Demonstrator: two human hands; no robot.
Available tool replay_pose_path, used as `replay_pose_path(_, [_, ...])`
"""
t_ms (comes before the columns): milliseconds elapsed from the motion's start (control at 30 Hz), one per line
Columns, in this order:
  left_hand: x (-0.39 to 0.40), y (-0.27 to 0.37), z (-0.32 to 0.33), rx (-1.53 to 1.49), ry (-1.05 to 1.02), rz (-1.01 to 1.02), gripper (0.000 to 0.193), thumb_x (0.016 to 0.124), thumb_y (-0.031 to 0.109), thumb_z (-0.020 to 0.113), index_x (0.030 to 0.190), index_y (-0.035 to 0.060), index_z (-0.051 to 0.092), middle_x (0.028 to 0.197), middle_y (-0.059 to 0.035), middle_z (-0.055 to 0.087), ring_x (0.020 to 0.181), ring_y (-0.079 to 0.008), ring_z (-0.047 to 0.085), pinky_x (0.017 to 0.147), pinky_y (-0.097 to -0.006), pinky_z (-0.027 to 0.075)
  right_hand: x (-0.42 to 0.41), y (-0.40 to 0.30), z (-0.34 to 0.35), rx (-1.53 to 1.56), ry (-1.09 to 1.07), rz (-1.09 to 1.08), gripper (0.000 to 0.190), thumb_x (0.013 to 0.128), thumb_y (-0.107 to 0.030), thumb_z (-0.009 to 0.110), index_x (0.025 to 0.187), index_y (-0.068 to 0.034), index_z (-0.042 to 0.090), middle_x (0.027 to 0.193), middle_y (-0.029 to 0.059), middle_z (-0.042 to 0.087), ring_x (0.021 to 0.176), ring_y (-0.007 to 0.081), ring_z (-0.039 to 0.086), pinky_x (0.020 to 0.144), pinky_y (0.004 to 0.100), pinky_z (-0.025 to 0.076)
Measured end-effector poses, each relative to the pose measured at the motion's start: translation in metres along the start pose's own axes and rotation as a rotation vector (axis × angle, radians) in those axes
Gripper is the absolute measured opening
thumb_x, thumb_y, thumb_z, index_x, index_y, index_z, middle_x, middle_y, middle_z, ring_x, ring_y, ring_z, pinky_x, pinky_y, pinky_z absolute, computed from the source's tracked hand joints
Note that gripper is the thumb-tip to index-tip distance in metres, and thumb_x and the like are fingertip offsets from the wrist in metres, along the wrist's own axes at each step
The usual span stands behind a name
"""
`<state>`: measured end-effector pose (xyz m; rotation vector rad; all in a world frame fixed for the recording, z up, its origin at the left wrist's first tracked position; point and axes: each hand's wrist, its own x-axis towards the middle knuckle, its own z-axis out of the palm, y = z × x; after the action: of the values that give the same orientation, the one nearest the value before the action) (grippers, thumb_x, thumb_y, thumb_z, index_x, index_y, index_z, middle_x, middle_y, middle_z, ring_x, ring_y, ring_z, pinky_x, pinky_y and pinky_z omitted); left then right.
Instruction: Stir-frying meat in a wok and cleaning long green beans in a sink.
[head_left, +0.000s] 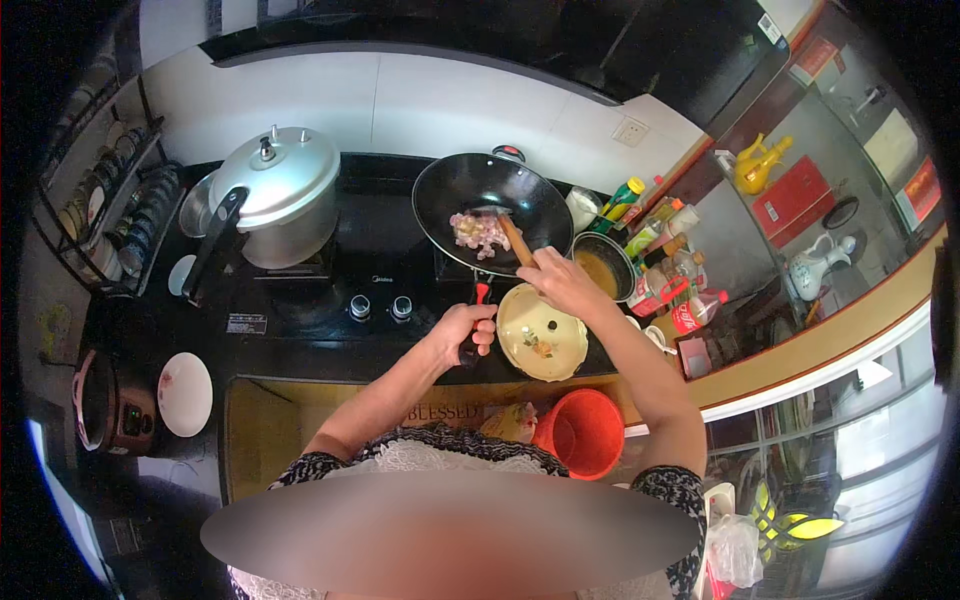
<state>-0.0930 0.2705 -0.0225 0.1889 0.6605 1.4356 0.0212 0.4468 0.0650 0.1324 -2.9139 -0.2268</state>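
Observation:
A black wok (525, 187) sits on the right burner of the stove. Pieces of pale pink meat (480, 232) lie together in its bottom. My left hand (466, 330) is wrapped around the wok's black and red handle (482, 296). In my right hand (556, 279) is a spatula with a wooden handle (517, 238), reaching into the wok; its head is at the meat, partly hidden. Under my right wrist is a cream enamel lid or dish (536, 349) with a flower print and a dark knob or spot. Right of the wok stands a dark pan (604, 266) of brownish liquid.
A large pressure cooker (281, 195) stands on the left burner, its black handle jutting forward. Bottles (694, 311) crowd the right counter. A white plate (185, 394) and rice cooker (116, 409) sit at left. Below the counter edge is a red bucket (585, 435).

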Motion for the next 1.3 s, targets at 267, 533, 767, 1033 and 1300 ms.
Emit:
replay_pose_path(267, [-0.003, 0.01, -0.014, -0.031, -0.012, -0.022, 0.021, 0.09, 0.016, 0.049, 0.072, 0.0124, 0.039, 0.056, 0.0035, 0.04, 0.04, -0.0062, 0.036, 0.037, -0.024, 0.034, -0.022, 0.0, -0.026, 0.131, 0.212, 0.344, 0.031, 0.068, -0.003, 0.064, 0.099, -0.006, 0.061, 0.08, 0.0141, 0.054, 0.075, 0.0323, 0.055, 0.067, 0.0383, 0.046])
replay_pose_path(533, [-0.004, 0.018, -0.021, 0.01, 0.015, -0.048, 0.023, 0.089, 0.017, 0.051, 0.07, 0.0126, 0.038, 0.056, 0.0033, 0.04, 0.04, -0.0069, 0.035, 0.037, -0.0248, 0.033, -0.022, -0.02, -0.016, 0.348, 0.351, 0.406, 0.031, 0.068, -0.005, 0.064, 0.099, -0.009, 0.061, 0.081, 0.0122, 0.054, 0.079, 0.0298, 0.055, 0.071, 0.0392, 0.046])
replay_pose_path(767, [-0.005, 0.018, -0.024, -0.032, -0.015, -0.068, 0.024, 0.089, 0.019, 0.05, 0.069, 0.0132, 0.038, 0.055, 0.003, 0.038, 0.039, -0.0078, 0.035, 0.038, -0.0251, 0.032, -0.023, -0.075, -0.057, 0.031, -0.04, 0.011, 0.031, 0.063, -0.002, 0.064, 0.093, -0.007, 0.06, 0.084, 0.0113, 0.049, 0.083, 0.0294, 0.052, 0.066, 0.0376, 0.047])
replay_pose_path(1033, [0.003, 0.01, -0.012, -0.118, -0.061, -0.099, 0.027, 0.091, 0.022, 0.048, 0.067, 0.0139, 0.039, 0.052, 0.005, 0.036, 0.037, -0.0075, 0.034, 0.036, -0.0253, 0.032, -0.012, -0.053, -0.029, -0.107, 0.016, 0.068, 0.02, 0.07, -0.006, 0.058, 0.09, -0.005, 0.059, 0.084, 0.012, 0.048, 0.083, 0.0272, 0.052, 0.064, 0.0353, 0.049])
replay_pose_path(1300, [0.008, 0.005, -0.013, -0.126, -0.058, -0.115, 0.024, 0.09, 0.022, 0.048, 0.069, 0.0137, 0.04, 0.052, 0.0046, 0.037, 0.037, -0.0078, 0.035, 0.036, -0.0258, 0.034, -0.014, -0.046, -0.01, -0.189, -0.024, -0.152, 0.015, 0.07, -0.004, 0.056, 0.085, -0.004, 0.058, 0.08, 0.0102, 0.047, 0.08, 0.0252, 0.051, 0.059, 0.0336, 0.05])
